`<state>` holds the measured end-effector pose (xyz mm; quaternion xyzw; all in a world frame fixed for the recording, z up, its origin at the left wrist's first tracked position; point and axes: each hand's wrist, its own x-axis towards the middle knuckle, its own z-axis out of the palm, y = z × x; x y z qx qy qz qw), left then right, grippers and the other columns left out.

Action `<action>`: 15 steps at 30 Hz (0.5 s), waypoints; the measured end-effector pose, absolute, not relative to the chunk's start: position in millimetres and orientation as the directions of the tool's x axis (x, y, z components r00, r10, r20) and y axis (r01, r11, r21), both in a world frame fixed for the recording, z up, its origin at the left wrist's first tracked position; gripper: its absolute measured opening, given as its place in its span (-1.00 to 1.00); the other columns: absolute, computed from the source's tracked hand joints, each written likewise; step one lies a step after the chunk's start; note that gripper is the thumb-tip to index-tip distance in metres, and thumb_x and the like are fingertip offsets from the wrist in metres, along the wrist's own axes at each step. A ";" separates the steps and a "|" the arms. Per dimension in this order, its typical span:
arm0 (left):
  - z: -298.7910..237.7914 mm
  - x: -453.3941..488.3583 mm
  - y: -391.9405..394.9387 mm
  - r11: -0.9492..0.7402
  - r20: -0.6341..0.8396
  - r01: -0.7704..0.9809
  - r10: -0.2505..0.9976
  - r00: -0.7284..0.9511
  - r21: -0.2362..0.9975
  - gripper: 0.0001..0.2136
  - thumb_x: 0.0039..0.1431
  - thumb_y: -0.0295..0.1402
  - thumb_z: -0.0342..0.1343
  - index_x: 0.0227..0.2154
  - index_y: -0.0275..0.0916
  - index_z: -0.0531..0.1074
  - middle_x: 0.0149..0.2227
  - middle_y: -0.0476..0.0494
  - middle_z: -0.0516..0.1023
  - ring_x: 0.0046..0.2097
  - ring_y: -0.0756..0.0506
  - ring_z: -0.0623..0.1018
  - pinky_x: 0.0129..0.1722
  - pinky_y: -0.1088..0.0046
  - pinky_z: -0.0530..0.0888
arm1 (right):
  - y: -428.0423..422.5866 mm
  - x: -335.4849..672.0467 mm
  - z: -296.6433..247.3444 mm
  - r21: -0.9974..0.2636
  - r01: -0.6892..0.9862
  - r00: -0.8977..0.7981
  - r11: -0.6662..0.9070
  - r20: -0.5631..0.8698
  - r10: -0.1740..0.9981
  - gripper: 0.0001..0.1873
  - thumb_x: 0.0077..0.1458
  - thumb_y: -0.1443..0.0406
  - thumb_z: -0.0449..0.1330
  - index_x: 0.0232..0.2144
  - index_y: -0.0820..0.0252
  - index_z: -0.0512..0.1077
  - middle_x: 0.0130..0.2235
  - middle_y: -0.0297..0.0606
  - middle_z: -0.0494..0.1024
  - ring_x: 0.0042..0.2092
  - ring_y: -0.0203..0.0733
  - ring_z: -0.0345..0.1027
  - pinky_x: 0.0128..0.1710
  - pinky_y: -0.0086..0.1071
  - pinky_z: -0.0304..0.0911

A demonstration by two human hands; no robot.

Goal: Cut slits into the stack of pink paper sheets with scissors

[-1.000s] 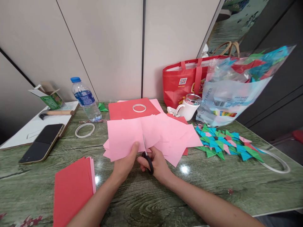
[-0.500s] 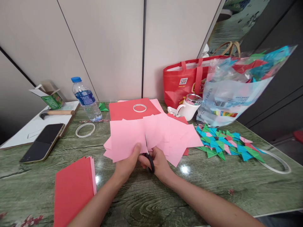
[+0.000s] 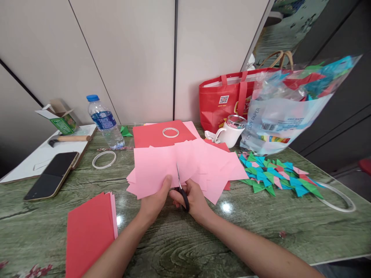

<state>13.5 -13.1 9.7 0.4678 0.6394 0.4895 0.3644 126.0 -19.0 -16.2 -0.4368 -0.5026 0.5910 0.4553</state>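
Observation:
My left hand (image 3: 156, 199) grips a pink sheet of paper (image 3: 153, 168) by its near edge, thumb on top and fingers hidden beneath. In my right hand (image 3: 194, 200) is a pair of scissors (image 3: 183, 194) with black handles. Their blades point away from me and lie at a cut in the sheet, just right of my left thumb. More pink paper pieces (image 3: 223, 164) lie fanned out behind and to the right, over red paper (image 3: 162, 131) that carries a roll of white tape (image 3: 170, 132).
Left are a stack of red and pink paper (image 3: 89, 231), a phone (image 3: 52, 175), a hammer-like tool (image 3: 69, 138), a tape roll (image 3: 104, 159) and a water bottle (image 3: 106, 123). Right are folded paper pieces (image 3: 272, 175), a white mug (image 3: 232, 133), a red bag (image 3: 214, 104) and a plastic bag (image 3: 278, 119).
The scissor blades look slightly wider apart than before, at the same spot in the pink sheet. Both hands have stayed nearly in place, and the view has shifted very slightly.

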 end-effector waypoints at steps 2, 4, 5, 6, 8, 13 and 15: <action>10.5 13.7 -12.9 0.089 -0.012 0.246 0.955 -0.298 0.965 -0.74 -0.09 -0.23 0.10 -0.32 -0.23 0.42 -0.17 -0.17 0.47 -0.05 -0.15 0.39 0.06 0.32 0.16 | -18.7 126.1 -16.2 -0.991 -0.105 -0.208 -0.079 -0.056 0.977 -0.71 -0.18 0.25 0.25 -0.46 0.22 0.20 -0.69 -0.49 0.30 -0.65 -0.40 0.15 -0.67 -0.53 0.08; 11.6 14.0 -12.9 0.092 -0.015 0.250 0.955 -0.295 0.964 -0.74 -0.10 -0.23 0.10 -0.32 -0.23 0.42 -0.19 -0.16 0.47 -0.06 -0.15 0.39 0.05 0.32 0.17 | -18.4 126.1 -16.4 -0.990 -0.115 -0.215 -0.078 -0.052 0.975 -0.71 -0.17 0.24 0.24 -0.45 0.23 0.21 -0.69 -0.49 0.29 -0.66 -0.40 0.14 -0.68 -0.53 0.07; 11.9 14.2 -12.9 0.093 -0.015 0.251 0.955 -0.297 0.963 -0.74 -0.10 -0.23 0.11 -0.32 -0.23 0.42 -0.19 -0.16 0.47 -0.06 -0.15 0.40 0.06 0.32 0.17 | -18.3 126.1 -16.5 -0.990 -0.117 -0.216 -0.078 -0.052 0.975 -0.71 -0.17 0.24 0.24 -0.45 0.22 0.21 -0.69 -0.50 0.29 -0.66 -0.40 0.14 -0.68 -0.53 0.07; 12.0 14.2 -13.0 0.094 -0.014 0.253 0.954 -0.300 0.963 -0.74 -0.10 -0.23 0.11 -0.32 -0.23 0.42 -0.19 -0.17 0.47 -0.05 -0.15 0.39 0.06 0.31 0.17 | -18.3 126.2 -16.6 -0.990 -0.115 -0.215 -0.080 -0.054 0.975 -0.70 -0.18 0.24 0.25 -0.44 0.22 0.20 -0.69 -0.50 0.29 -0.67 -0.40 0.14 -0.68 -0.53 0.06; 11.1 13.8 -12.8 0.088 -0.005 0.258 0.952 -0.305 0.962 -0.73 -0.11 -0.23 0.11 -0.31 -0.24 0.42 -0.17 -0.17 0.46 -0.04 -0.15 0.38 0.07 0.32 0.15 | -18.3 126.4 -16.9 -0.990 -0.110 -0.208 -0.083 -0.059 0.976 -0.69 -0.18 0.23 0.25 -0.43 0.22 0.20 -0.71 -0.51 0.29 -0.68 -0.40 0.14 -0.69 -0.53 0.05; 6.4 11.5 -11.4 0.049 0.042 0.291 0.954 -0.297 0.955 -0.69 -0.07 -0.20 0.08 -0.26 -0.24 0.41 -0.10 -0.19 0.42 -0.02 -0.14 0.35 0.08 0.30 0.13 | -18.2 127.3 -18.2 -0.989 -0.123 -0.216 -0.086 -0.058 0.975 -0.68 -0.17 0.20 0.24 -0.41 0.21 0.20 -0.73 -0.53 0.28 -0.68 -0.39 0.14 -0.68 -0.52 0.06; 6.2 11.6 -11.7 0.042 0.048 0.291 0.954 -0.297 0.956 -0.69 -0.07 -0.19 0.07 -0.26 -0.24 0.41 -0.09 -0.19 0.42 -0.02 -0.14 0.36 0.08 0.30 0.14 | -17.9 127.8 -18.8 -0.991 -0.105 -0.219 -0.081 -0.056 0.974 -0.68 -0.16 0.18 0.23 -0.43 0.21 0.20 -0.73 -0.52 0.28 -0.69 -0.38 0.14 -0.68 -0.52 0.07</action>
